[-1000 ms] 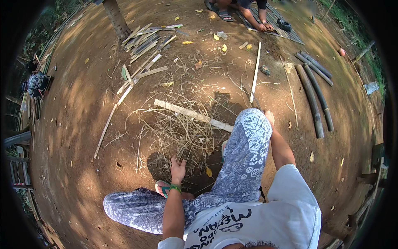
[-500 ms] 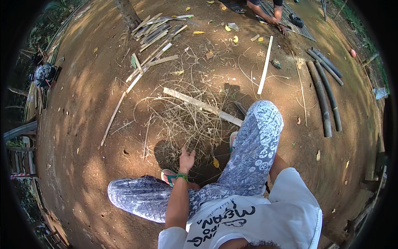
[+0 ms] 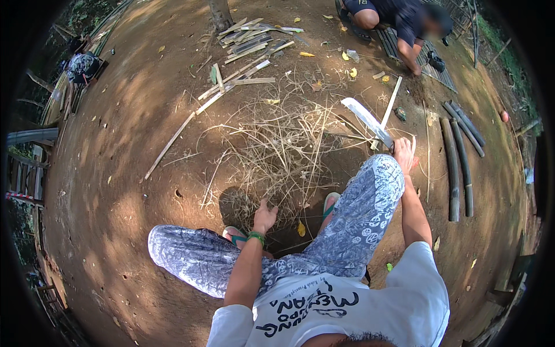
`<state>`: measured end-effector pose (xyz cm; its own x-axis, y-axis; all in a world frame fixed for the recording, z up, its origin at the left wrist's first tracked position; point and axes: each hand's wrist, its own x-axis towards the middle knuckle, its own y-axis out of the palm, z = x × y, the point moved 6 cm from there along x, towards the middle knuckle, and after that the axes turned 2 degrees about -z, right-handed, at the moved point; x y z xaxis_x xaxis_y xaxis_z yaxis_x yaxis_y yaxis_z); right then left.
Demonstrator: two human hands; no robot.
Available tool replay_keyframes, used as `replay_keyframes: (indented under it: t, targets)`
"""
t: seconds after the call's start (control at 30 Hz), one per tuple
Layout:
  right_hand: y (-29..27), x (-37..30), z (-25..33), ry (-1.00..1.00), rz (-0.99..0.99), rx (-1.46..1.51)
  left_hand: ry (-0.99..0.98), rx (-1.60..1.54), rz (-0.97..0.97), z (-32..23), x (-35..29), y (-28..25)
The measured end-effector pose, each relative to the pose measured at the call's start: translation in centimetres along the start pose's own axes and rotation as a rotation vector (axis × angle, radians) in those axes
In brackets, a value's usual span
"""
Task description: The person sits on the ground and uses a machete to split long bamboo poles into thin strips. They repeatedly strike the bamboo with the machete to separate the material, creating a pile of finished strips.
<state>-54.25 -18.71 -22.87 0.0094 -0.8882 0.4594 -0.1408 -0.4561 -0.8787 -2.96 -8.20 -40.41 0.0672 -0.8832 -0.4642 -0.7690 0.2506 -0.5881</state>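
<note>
My right hand [image 3: 404, 151] is closed round the handle of a machete [image 3: 365, 118] beside my raised right knee. Its broad pale blade slants up to the left, over the near end of a flat bamboo strip [image 3: 393, 95] on the ground. Low between my legs, my left hand [image 3: 265, 218] reaches with fingers stretched out to the near edge of a tangled pile of bamboo shavings [image 3: 277, 150]. No object shows in that hand, and its fingertips are partly lost against the shavings.
Split bamboo strips [image 3: 254, 43] lie heaped by a tree trunk [image 3: 220, 14]. Dark bamboo poles [image 3: 452, 173] rest on the right. At the far right a person [image 3: 399, 29] bends over a slatted bamboo mat [image 3: 442, 78]. One long thin strip [image 3: 172, 143] lies on the left.
My right hand has come into view holding the machete. The strip that lay across the shavings is no longer seen there. My left hand stays low; the other person leans further into view.
</note>
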Motion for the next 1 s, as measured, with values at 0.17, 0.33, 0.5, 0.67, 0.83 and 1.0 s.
replay_keyframes:
  t: [0.17, 0.33, 0.5, 0.67, 0.83, 1.0]
  targets:
    - [-12.6, 10.2, 3.4, -0.240, -0.335, -0.021, 0.017, -0.007, -0.025, -0.1, 0.2, 0.1]
    - [-22.3, 17.7, 8.3, -0.479, -0.508, 0.040, 0.174, -0.110, -0.185, -2.9, 0.7, -2.9]
    - [-28.4, 20.9, 15.5, -0.713, -0.554, 0.153, 0.551, -0.366, -0.493, -12.7, 1.3, -12.8]
    - [-31.3, 20.2, 20.8, -0.808, -0.576, 0.306, 0.811, -0.407, -0.558, -23.7, 0.5, -20.4]
    - [-32.7, 19.4, 24.8, -0.839, -0.494, 0.376, 1.049, -0.230, -0.659, -33.2, -2.2, -20.4]
    - [-34.5, 18.4, 27.6, -0.878, -0.368, 0.474, 1.042, -0.261, -0.614, -38.7, -2.0, -20.1]
